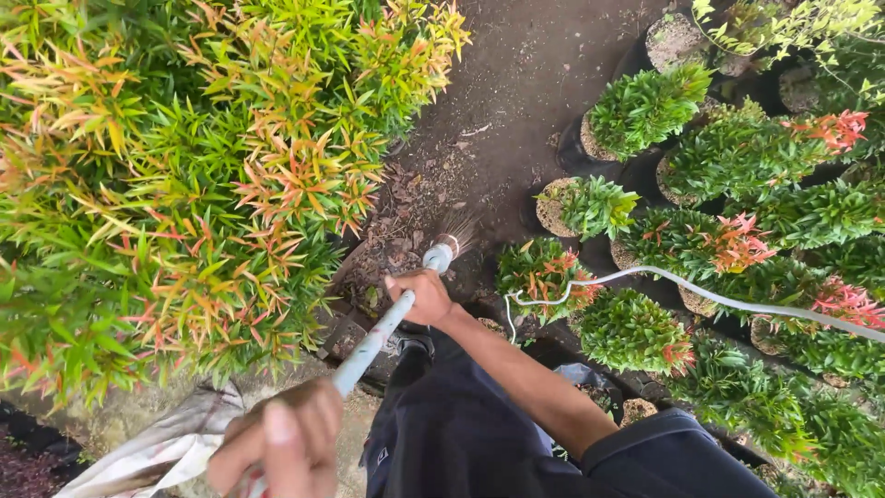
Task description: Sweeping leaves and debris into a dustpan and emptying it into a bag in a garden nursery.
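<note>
Item: broom (396, 314), pale handle running from lower left of the frame up to centre, bristles (458, 232) fanned on the dirt path (525, 83).

Hands: my left hand (277, 443), lower left, is closed around the handle's upper end. My right hand (419, 297), centre, is wrapped tight around the handle just behind the head.

Debris: dry leaves (406, 207) lie scattered on the soil left of the bristles, by the foot of the big shrub bed (184, 184) that fills the left half.

Risks, as I judge them:
- The bristles work just beside the nearest pots; a wide stroke could knock one over or snap its red-tipped shoots.
- A white hose (719, 297) trails across the plants at right (its end curls near my right wrist); the handle or my arm could snag it and drag it through the foliage.
- Sweeping hard could flick soil and leaves into the pots.

Containers:
- Black grow bags (573, 148), right half, packed touching in rows; each holds soil and one bushy green plant (645, 106), several with red tips.
- One bag (673, 39) at upper right shows mostly bare soil.
- A pale sack (157, 452) at lower left; contents cannot be told.
</note>
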